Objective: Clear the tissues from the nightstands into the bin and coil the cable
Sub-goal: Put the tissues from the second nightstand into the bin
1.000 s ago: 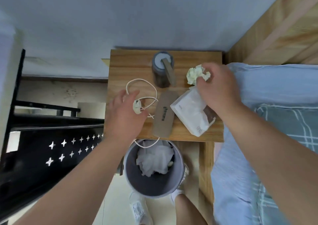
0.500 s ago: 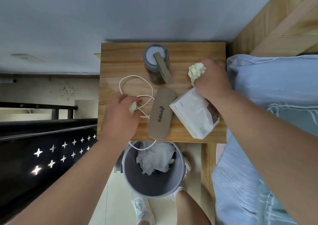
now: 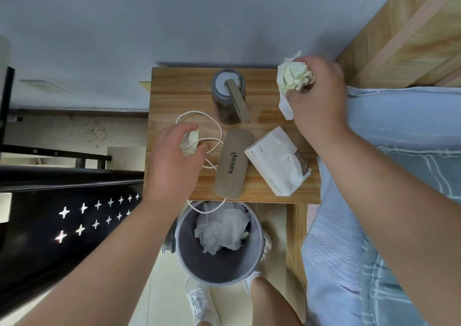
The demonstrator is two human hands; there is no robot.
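My left hand (image 3: 174, 161) grips a small crumpled tissue (image 3: 190, 143) over the left part of the wooden nightstand (image 3: 174, 93). My right hand (image 3: 316, 101) is lifted over the nightstand's back right corner and holds a bigger crumpled yellowish tissue (image 3: 291, 76). A white cable (image 3: 212, 123) lies in loose loops on the nightstand, partly under my left hand; one loop hangs over the front edge. A grey bin (image 3: 252, 263) with white tissues inside stands on the floor just below that edge.
On the nightstand stand a dark jar (image 3: 228, 96) with a flat stick, a brown case (image 3: 232, 166) and a white tissue pack (image 3: 277, 161). A bed (image 3: 399, 151) with blue bedding lies to the right, a black metal rack (image 3: 62, 201) to the left. My feet flank the bin.
My right hand has lifted the big crumpled tissue up off the nightstand towards the back right corner. My left hand has closed on the small tissue and raised it slightly.
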